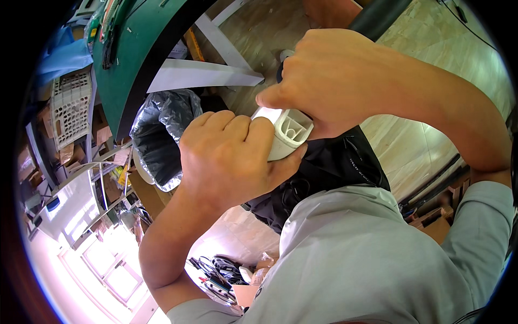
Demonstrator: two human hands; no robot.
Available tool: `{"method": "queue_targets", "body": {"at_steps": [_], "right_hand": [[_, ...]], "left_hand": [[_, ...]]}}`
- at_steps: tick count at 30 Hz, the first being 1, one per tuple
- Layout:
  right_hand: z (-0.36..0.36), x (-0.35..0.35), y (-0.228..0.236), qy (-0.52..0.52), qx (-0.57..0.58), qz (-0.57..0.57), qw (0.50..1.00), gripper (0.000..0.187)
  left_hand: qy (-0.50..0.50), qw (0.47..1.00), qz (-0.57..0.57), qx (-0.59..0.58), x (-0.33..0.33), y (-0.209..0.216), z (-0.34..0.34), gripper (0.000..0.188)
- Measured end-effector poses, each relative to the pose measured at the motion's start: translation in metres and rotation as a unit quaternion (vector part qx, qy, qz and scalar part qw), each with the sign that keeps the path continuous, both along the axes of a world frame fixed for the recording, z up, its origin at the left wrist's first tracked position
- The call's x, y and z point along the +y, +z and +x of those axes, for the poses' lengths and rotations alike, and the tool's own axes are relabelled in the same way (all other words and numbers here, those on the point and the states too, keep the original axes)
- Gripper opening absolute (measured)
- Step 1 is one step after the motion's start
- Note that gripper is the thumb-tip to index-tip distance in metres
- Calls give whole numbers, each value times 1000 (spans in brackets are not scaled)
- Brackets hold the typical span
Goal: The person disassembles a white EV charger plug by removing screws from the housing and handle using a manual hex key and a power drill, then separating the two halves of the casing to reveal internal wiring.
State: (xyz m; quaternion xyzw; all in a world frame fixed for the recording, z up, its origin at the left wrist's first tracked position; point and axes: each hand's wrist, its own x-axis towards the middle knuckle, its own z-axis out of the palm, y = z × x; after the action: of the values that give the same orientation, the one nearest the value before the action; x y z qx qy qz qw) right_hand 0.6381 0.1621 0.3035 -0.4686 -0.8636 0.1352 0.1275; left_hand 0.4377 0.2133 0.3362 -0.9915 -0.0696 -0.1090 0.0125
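In front of my body I hold a white hollow plastic part (291, 129) whose open end shows ribs and a small round boss inside. My left hand (224, 156) is closed round its left side, fingers curled over the top and thumb below. My right hand (337, 81) is closed at its far right side, with the thumb tip against the upper edge; most of its fingers are hidden. The part's far end is covered by my hands. Below them are my black trousers (345, 162) and light grey shirt (372, 254).
A green-topped table (145, 32) with a black edge and white legs (208, 75) stands at the upper left. Beside it is a bin lined with a black bag (162, 135). A white plastic basket (72, 108) is farther left. Cables (216, 272) and boxes lie on the floor behind.
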Motion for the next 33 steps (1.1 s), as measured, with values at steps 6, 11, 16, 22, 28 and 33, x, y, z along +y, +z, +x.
{"method": "queue_targets", "body": {"at_steps": [6,11,16,22,28,33], "right_hand": [[-3,5,-2,-5,-5,2,1000,41],[0,-15,-1,-2,-32,43,999,53],[-3,-15,2,13,-24,66,997,72],[-10,-15,14,47,-4,116,992,73],[-13,-37,27,-2,-58,42,997,70],[-67,-69,67,46,-120,47,991,66]], "left_hand": [[52,998,-16,28,-2,4,-7,41],[274,947,-135,-104,-16,-15,-90,43],[583,447,-520,-435,-68,-111,-163,55],[249,135,-774,-567,-69,-153,-101,70],[260,188,-760,-566,-79,-138,-93,46],[264,207,-727,-599,-96,-154,-89,41]]}}
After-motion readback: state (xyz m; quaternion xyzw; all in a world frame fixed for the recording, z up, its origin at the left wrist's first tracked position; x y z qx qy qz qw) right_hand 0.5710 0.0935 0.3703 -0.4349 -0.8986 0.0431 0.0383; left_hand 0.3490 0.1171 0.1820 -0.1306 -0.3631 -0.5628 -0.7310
